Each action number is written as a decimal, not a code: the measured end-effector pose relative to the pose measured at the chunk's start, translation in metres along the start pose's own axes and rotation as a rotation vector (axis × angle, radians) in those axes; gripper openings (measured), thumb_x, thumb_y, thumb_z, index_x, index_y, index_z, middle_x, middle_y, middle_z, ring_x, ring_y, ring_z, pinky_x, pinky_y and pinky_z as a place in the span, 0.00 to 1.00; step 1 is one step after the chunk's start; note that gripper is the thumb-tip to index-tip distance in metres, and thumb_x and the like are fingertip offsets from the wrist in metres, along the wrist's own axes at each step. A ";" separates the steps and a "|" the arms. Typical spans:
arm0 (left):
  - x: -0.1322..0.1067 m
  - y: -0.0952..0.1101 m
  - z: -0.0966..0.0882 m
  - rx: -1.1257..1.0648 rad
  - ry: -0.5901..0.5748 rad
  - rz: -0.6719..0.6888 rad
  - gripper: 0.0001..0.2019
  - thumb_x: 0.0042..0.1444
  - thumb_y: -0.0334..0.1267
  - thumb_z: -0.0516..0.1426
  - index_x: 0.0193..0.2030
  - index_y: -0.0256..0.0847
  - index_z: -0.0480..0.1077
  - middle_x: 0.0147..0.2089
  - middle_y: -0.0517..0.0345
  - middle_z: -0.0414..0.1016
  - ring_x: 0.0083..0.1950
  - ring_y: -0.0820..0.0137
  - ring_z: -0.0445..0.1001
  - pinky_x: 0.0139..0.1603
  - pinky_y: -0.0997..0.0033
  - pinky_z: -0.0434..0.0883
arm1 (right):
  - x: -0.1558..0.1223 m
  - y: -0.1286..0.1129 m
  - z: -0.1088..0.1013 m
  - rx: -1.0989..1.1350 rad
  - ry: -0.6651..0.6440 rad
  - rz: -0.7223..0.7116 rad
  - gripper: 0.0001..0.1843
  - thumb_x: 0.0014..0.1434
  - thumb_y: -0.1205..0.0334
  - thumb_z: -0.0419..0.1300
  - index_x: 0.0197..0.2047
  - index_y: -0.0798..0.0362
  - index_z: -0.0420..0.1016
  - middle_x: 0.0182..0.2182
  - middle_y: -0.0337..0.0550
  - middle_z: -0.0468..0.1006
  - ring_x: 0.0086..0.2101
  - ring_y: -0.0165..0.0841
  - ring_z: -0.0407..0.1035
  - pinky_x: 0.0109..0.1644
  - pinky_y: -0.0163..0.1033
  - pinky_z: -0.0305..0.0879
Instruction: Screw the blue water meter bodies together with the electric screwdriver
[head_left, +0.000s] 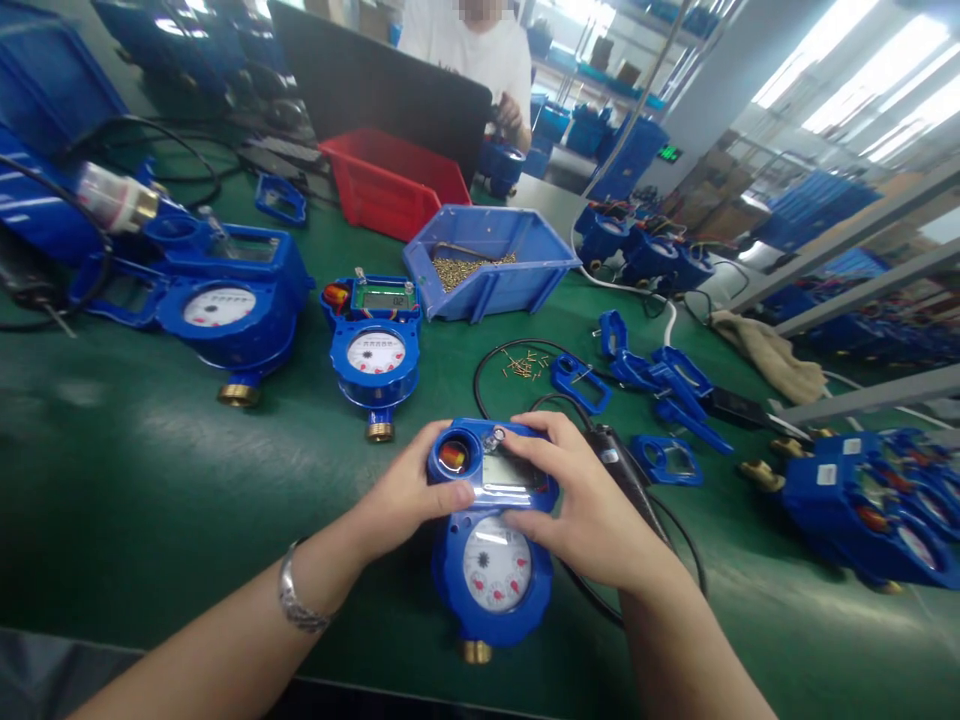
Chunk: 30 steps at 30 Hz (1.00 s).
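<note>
A blue water meter [491, 560] with a white dial and a small display lies on the green table [135, 480] right in front of me. My left hand [409, 490] grips its left side, thumb resting on the top housing beside a round opening. My right hand [581, 495] holds the right side, its fingers curled over the display cover and pinching near a small screw at the top edge. A bracelet sits on my left wrist.
Two more blue meters [375, 350] [225, 300] lie to the left. A blue bin [487, 260] holds brass screws, and a red bin [390, 180] stands behind it. Loose blue covers [660, 375], an electric screwdriver [622, 470] with cable and stacked meters [877, 500] lie to the right. A person sits across the table.
</note>
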<state>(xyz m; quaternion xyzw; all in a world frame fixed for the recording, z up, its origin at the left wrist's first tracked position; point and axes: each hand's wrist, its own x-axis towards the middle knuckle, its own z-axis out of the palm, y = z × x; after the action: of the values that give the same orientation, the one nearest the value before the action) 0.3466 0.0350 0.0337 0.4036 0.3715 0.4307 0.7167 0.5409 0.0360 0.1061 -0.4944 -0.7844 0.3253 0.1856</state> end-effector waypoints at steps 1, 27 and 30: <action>0.000 0.003 0.002 0.015 0.020 -0.019 0.31 0.38 0.47 0.68 0.49 0.39 0.65 0.49 0.48 0.73 0.51 0.55 0.70 0.52 0.59 0.66 | -0.001 0.002 0.000 0.038 -0.002 -0.010 0.30 0.47 0.65 0.67 0.54 0.51 0.69 0.54 0.52 0.62 0.55 0.45 0.57 0.59 0.54 0.54; -0.001 0.002 0.010 -0.102 0.036 -0.090 0.31 0.40 0.37 0.66 0.53 0.37 0.63 0.48 0.48 0.72 0.51 0.56 0.70 0.55 0.54 0.63 | 0.027 -0.002 0.030 1.191 0.229 0.815 0.16 0.61 0.55 0.55 0.30 0.58 0.75 0.23 0.45 0.79 0.23 0.33 0.73 0.32 0.37 0.71; -0.003 0.003 0.008 -0.094 0.033 -0.107 0.33 0.39 0.38 0.67 0.54 0.37 0.62 0.50 0.47 0.72 0.51 0.56 0.70 0.55 0.55 0.63 | 0.026 -0.002 0.030 1.190 0.218 0.818 0.16 0.61 0.56 0.55 0.30 0.58 0.75 0.24 0.46 0.79 0.24 0.33 0.73 0.31 0.36 0.71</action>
<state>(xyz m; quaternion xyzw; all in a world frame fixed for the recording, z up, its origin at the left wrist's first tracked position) 0.3520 0.0311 0.0399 0.3418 0.3839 0.4152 0.7506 0.5101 0.0492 0.0854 -0.5929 -0.2045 0.6889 0.3635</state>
